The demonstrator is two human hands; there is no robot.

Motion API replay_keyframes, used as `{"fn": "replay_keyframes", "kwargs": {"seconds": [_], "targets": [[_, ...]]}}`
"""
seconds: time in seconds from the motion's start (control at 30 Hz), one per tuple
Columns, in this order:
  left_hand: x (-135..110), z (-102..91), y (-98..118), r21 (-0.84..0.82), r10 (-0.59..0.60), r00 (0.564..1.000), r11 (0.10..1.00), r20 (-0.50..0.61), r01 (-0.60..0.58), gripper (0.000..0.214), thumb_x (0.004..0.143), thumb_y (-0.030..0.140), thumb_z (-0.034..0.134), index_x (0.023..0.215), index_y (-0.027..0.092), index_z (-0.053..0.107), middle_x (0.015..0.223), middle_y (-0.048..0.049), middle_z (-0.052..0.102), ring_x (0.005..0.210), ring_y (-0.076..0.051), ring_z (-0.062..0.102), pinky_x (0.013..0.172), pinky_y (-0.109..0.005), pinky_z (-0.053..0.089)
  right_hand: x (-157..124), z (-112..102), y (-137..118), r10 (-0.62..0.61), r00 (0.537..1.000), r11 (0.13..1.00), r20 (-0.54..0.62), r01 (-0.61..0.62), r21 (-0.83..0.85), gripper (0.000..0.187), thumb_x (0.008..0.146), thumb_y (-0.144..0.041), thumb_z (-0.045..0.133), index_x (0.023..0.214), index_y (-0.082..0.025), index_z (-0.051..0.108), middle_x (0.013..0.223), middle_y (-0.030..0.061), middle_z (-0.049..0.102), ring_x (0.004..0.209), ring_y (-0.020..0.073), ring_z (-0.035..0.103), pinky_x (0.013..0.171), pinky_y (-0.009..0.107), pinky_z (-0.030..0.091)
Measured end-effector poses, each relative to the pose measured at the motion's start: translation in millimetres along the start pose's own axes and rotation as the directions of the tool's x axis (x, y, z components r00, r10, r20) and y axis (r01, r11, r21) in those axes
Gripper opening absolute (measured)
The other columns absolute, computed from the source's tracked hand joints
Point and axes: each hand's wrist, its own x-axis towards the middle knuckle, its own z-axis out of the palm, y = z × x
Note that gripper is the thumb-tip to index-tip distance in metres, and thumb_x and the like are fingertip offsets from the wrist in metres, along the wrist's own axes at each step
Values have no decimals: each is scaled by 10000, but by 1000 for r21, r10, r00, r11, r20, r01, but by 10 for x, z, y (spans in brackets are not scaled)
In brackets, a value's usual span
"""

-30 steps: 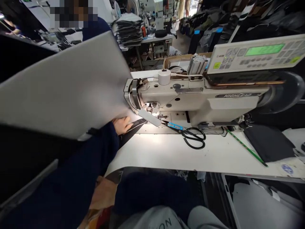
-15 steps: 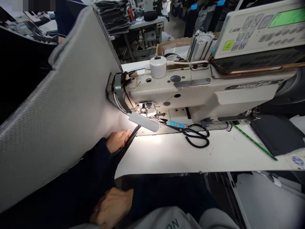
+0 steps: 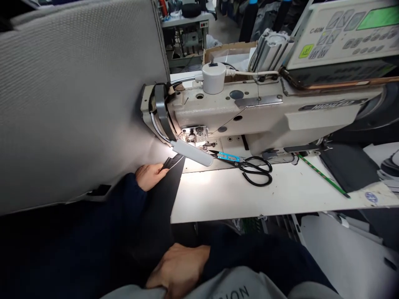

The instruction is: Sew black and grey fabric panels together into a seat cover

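Black strip (image 3: 175,160) lies pinched in the nearly closed fingers of your left hand (image 3: 151,176), running lengthwise forward-right from them toward the sewing machine (image 3: 224,114); your right hand (image 3: 181,265) is farther back, its grip hidden.

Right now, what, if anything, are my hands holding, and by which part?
Your left hand holds a dark strip by its near part, just short of the lamp. Whether your right hand grips anything cannot be told.
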Motion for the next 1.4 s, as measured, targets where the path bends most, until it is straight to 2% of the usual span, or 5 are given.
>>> {"fn": "replay_keyframes", "kwargs": {"seconds": [0.2, 0.33, 0.43, 0.57, 1.4], "targets": [[-113, 94, 242, -478, -44, 844, 808, 535, 345, 457, 790, 633, 394, 612, 211, 393, 465, 59, 318, 347, -90, 257, 378, -246, 192, -224, -376, 409, 16, 982, 922, -187, -87, -378, 498, 866, -376, 556, 1299, -142, 485, 1276, 180, 532, 1113, 309, 520, 903, 474, 397], [-179, 147, 370, -191, -67, 991, 978, 115, 88, 426, 856, 539, 399, 640, 189, 509, 541, -29, 521, 482, -167, 512, 470, -280, 365, -33, -234, 613, 63, 963, 750, -261, -218, -624, 366, 925, -217, 375, 1159, -12, 568, 1096, 241, 622, 994, 360, 605, 833, 574, 415], [-157, 151, 329, 270, 362, 906, 915, -217, -301, 285, 895, 361, 461, 1003, 175, 647, 1035, -121, 672, 960, -257, 617, 753, -341, 448, 116, -64, 624, -10, 979, 622, -204, -154, -768, 356, 886, -136, 356, 1012, 53, 629, 936, 275, 669, 856, 384, 658, 671, 556, 459], [-137, 135, 207, 467, 669, 740, 678, -69, -569, 312, 929, 273, 417, 1130, 170, 632, 1187, -95, 648, 1101, -234, 575, 858, -353, 432, 160, 14, 620, -69, 980, 513, -187, -126, -849, 356, 865, -120, 367, 972, 74, 645, 923, 302, 673, 819, 374, 672, 603, 514, 471], [-251, 394, 665, 430, 501, 863, 793, -57, -432, 316, 801, 96, 409, 975, 49, 669, 1292, -179, 553, 1266, -293, 456, 1117, -452, 323, -255, -378, 392, 86, 996, 793, -26, -84, -604, 168, 792, -58, 493, 715, -107, 634, 723, 149, 676, 654, 235, 591, 594, 402, 388]]}}
